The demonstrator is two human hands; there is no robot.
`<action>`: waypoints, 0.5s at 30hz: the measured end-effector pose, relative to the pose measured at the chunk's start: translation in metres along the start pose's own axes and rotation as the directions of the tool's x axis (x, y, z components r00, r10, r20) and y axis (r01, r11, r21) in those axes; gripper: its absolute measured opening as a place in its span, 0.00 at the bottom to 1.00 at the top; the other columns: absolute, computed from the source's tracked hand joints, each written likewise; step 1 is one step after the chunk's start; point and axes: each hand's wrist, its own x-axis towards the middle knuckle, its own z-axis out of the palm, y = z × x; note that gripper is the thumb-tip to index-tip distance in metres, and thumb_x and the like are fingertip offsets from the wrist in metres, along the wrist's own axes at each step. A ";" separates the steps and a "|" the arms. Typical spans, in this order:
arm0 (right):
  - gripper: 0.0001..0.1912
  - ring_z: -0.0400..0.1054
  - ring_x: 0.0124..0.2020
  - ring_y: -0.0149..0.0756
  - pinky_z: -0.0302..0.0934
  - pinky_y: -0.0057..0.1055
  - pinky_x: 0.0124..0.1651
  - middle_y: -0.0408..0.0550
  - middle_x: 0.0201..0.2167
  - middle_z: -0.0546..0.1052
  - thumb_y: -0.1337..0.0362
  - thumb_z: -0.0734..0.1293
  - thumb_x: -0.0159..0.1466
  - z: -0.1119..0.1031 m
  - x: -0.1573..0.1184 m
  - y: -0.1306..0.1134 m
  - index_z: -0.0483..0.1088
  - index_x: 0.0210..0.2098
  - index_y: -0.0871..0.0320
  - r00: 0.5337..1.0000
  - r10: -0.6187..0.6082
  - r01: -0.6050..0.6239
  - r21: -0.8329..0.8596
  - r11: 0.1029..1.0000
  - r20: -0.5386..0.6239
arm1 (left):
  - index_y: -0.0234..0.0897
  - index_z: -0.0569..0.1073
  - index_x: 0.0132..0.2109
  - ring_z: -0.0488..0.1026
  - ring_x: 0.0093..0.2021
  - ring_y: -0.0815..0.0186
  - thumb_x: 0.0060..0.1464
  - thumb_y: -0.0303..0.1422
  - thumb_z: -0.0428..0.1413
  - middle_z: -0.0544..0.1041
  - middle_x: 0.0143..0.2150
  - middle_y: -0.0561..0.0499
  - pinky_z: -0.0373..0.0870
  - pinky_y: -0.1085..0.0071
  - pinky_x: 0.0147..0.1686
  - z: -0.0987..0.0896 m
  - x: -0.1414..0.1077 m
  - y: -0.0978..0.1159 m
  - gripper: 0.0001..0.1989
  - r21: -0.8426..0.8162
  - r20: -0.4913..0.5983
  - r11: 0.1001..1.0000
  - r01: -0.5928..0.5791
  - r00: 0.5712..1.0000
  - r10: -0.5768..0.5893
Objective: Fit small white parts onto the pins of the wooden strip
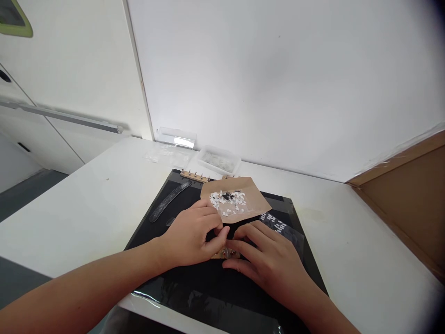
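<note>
A small wooden strip (219, 255) with shiny little pieces on it lies on the black mat (212, 283), partly hidden between my hands. My left hand (194, 232) is closed at its left side, thumb and forefinger pinched together. Whatever sits in that pinch is too small to make out. From the right, my right hand (266, 255) holds the strip's end, its thumb in front and forefinger behind. Just beyond the hands, a brown paper envelope (257, 199) carries many small white bits (229, 202) and some black scraps.
Left on the mat lies a dark curved nail file (168, 202). A second wooden strip with metal pegs (194, 176) stands at the mat's back edge. Behind are a clear plastic tub (219, 160) and plastic bags (167, 155). A sheet of white stickers (274, 223) lies right.
</note>
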 end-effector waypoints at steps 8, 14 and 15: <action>0.15 0.69 0.38 0.38 0.62 0.35 0.39 0.46 0.39 0.77 0.51 0.72 0.69 0.001 -0.004 0.003 0.78 0.47 0.54 1.000 -0.008 0.008 0.020 1.000 0.007 | 0.37 0.68 0.31 0.68 0.38 0.62 0.66 0.31 0.54 0.73 0.30 0.50 0.68 0.64 0.43 -0.002 0.001 -0.003 0.12 0.017 -0.013 1.000 0.025 1.000 -0.025; 0.18 0.71 0.39 0.39 0.64 0.36 0.40 0.47 0.40 0.79 0.49 0.74 0.67 0.004 -0.007 0.007 0.77 0.48 0.55 1.000 -0.006 0.006 0.042 0.999 -0.009 | 0.38 0.68 0.31 0.69 0.38 0.62 0.66 0.31 0.54 0.74 0.31 0.50 0.68 0.64 0.44 -0.002 0.001 -0.004 0.12 0.020 -0.011 0.999 0.026 1.000 -0.026; 0.17 0.71 0.39 0.38 0.64 0.35 0.41 0.47 0.40 0.79 0.50 0.74 0.67 0.003 -0.007 0.007 0.77 0.48 0.55 1.000 -0.013 0.014 0.054 0.998 -0.013 | 0.38 0.68 0.31 0.69 0.38 0.62 0.67 0.31 0.54 0.74 0.31 0.50 0.68 0.64 0.44 -0.002 0.001 -0.004 0.13 0.021 -0.014 0.999 0.027 1.000 -0.027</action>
